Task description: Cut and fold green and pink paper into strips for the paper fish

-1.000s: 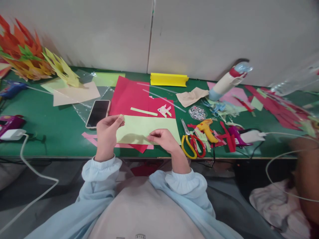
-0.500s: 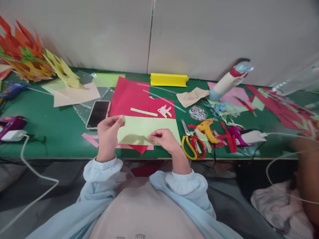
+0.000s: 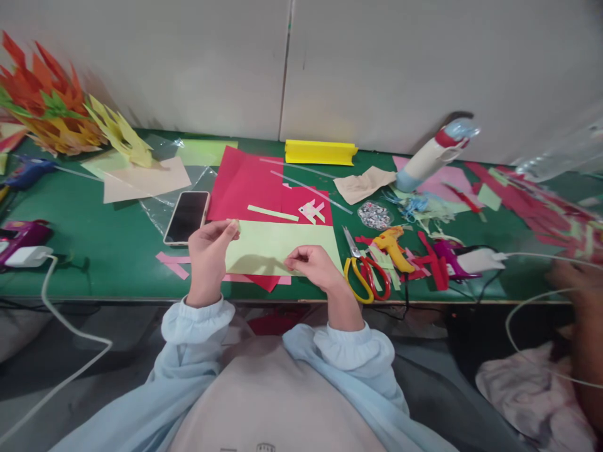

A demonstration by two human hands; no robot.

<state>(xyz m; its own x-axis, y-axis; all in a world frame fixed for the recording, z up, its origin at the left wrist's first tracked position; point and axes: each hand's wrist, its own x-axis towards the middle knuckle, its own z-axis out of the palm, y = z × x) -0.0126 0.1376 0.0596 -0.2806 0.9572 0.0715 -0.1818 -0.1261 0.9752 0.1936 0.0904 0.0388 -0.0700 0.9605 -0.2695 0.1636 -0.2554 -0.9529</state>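
Note:
A pale green sheet of paper (image 3: pixel 282 242) lies in front of me, over red paper (image 3: pixel 247 179). Above its left end my left hand (image 3: pixel 210 254) is closed in a pinch, with a tiny pale bit at the fingertips that is too small to name. My right hand (image 3: pixel 313 267) also pinches, thumb against forefinger, over the sheet's lower right part; anything between those fingers is hidden. Just beyond the sheet are a narrow light green paper strip (image 3: pixel 273 213) and a pale paper fish (image 3: pixel 311 211) with a dark eye.
Scissors (image 3: pixel 362 270), a yellow glue gun (image 3: pixel 393 248), paper scraps and a heap of small beads or sequins (image 3: pixel 374 215) lie to the right. Behind them leans a bottle (image 3: pixel 436 154). A phone (image 3: pixel 187 218) lies at left. Another person's arm (image 3: pixel 581 314) is at far right.
My left hand has shifted slightly to the right, still pinched. My right hand keeps nearly the same place and shape. The papers lie as before.

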